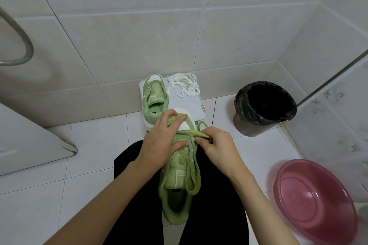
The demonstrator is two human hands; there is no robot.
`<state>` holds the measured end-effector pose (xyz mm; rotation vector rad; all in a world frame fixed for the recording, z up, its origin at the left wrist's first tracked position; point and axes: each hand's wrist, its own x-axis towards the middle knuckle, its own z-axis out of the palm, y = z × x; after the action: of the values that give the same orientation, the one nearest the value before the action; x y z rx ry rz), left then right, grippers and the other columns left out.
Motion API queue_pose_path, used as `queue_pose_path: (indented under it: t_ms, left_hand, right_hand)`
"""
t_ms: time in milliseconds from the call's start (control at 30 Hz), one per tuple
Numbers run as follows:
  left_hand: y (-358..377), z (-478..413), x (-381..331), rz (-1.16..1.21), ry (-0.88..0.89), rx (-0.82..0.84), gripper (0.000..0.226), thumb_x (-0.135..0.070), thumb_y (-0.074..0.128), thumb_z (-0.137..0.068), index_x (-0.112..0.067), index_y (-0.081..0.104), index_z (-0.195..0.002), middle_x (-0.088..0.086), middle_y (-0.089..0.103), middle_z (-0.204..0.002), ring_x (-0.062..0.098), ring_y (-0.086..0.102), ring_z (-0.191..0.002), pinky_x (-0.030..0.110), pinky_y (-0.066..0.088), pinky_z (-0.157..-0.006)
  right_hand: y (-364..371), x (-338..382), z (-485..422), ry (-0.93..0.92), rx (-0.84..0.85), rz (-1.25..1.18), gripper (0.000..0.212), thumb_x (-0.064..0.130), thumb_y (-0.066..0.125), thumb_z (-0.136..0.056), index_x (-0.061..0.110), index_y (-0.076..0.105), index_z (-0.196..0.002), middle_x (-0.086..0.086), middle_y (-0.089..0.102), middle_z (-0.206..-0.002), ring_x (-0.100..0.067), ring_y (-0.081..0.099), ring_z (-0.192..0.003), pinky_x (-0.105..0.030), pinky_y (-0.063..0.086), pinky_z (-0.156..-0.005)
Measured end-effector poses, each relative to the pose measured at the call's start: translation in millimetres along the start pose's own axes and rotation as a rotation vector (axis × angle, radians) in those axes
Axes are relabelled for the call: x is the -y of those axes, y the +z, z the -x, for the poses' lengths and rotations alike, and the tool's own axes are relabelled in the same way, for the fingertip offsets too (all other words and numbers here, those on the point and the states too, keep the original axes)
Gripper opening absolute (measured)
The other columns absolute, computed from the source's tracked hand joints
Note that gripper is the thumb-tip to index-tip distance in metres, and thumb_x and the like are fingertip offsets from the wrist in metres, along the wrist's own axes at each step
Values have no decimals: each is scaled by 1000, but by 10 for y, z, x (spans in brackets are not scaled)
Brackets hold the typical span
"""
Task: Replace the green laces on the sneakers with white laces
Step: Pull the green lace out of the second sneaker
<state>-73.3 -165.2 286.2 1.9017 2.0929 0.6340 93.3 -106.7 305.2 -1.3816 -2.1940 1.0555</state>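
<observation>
A green sneaker [177,181] lies on my lap, toe pointing away from me. Its green lace [192,167] hangs loose along the right side of the shoe. My left hand [159,141] holds the front of the sneaker, fingers curled over the toe and a strand of lace. My right hand [217,145] pinches the green lace near the front eyelets. The second green sneaker [154,101] stands on a white board [191,105] on the floor ahead, with no lace showing on it. A bundle of white laces [185,84] lies on the same board, behind and to the right of it.
A bin lined with a black bag [262,103] stands at the right by the wall. A pink basin [314,201] lies on the floor at the lower right. A metal hose [22,45] hangs at the left. Tiled wall is close ahead.
</observation>
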Motion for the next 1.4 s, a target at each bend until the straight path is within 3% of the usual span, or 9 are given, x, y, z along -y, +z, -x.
queue_pose_path:
  t_ms: [200, 433, 567, 667, 800, 967, 1100, 1267, 1400]
  left_hand:
    - [-27, 22, 87, 211, 28, 102, 75, -33, 69, -83, -33, 30, -146, -18, 16, -135, 12, 34, -126, 35, 48, -88]
    - [40, 40, 32, 19, 53, -65, 70, -37, 71, -81, -25, 39, -142, -2, 33, -136, 16, 46, -116, 25, 44, -71]
    - [24, 31, 57, 23, 49, -37, 69, -38, 69, -82, -28, 37, -142, -7, 26, -138, 14, 46, -111, 25, 43, -71]
    - [-89, 68, 101, 300, -24, 42, 62, -27, 66, -86, -28, 38, -141, -11, 24, -133, 9, 49, -97, 25, 46, -82]
    - [-286, 298, 53, 739, -173, -143, 43, -4, 56, -91, -39, 55, -116, -6, 46, -117, -5, 50, -79, 4, 40, -75]
    - [-324, 866, -267, 1272, -273, 107, 20, -25, 59, -82, -28, 69, -98, -1, 59, -73, 11, 43, -56, 22, 37, -56]
    - [-375, 1261, -371, 1004, -124, 361, 25, -42, 52, -91, -35, 72, -104, -12, 70, -100, 2, 63, -95, 14, 46, -81]
    - [-470, 1057, -218, 611, -174, -186, 13, -20, 60, -91, -24, 72, -94, -12, 68, -97, 0, 61, -91, 13, 45, -76]
    - [-389, 673, -16, 531, -312, -150, 28, -21, 64, -89, -20, 59, -117, -8, 53, -111, 1, 53, -99, 20, 38, -89]
  right_hand:
    - [0, -11, 7, 21, 36, -16, 9, 20, 69, -85, 13, 71, -90, 0, 66, -87, -19, 60, -85, -35, 46, -78]
    - [23, -62, 15, -23, 19, -66, 24, 10, 64, -87, 27, 57, -72, 12, 60, -68, -3, 54, -66, -19, 39, -61]
    - [-31, -110, 73, 55, -105, -441, 19, 1, 61, -87, 15, 60, -74, 6, 72, -83, -9, 64, -77, -20, 48, -69]
    - [-64, -90, 172, -4, -116, -618, 17, 0, 59, -89, 14, 63, -81, 5, 72, -94, -9, 66, -89, -17, 48, -77]
    - [-89, -53, 375, -75, -73, -730, 11, 11, 55, -83, 6, 64, -87, -5, 70, -91, -12, 64, -87, -18, 47, -79]
    - [-208, 36, 652, -213, 95, -590, 22, 6, 43, -71, 7, 64, -64, -11, 63, -71, -29, 56, -74, -37, 42, -74]
    - [-345, 45, 805, -238, 452, -319, 31, 19, 42, -71, 14, 72, -77, -2, 69, -89, -20, 60, -92, -34, 43, -88]
    - [-179, 193, 614, -99, 4, -233, 27, 4, 46, -81, 23, 65, -83, 8, 65, -94, -4, 57, -90, -23, 44, -84]
    - [142, 504, 327, -130, -16, -162, 26, 0, 48, -85, 16, 66, -95, 6, 60, -97, -3, 52, -85, -15, 39, -75]
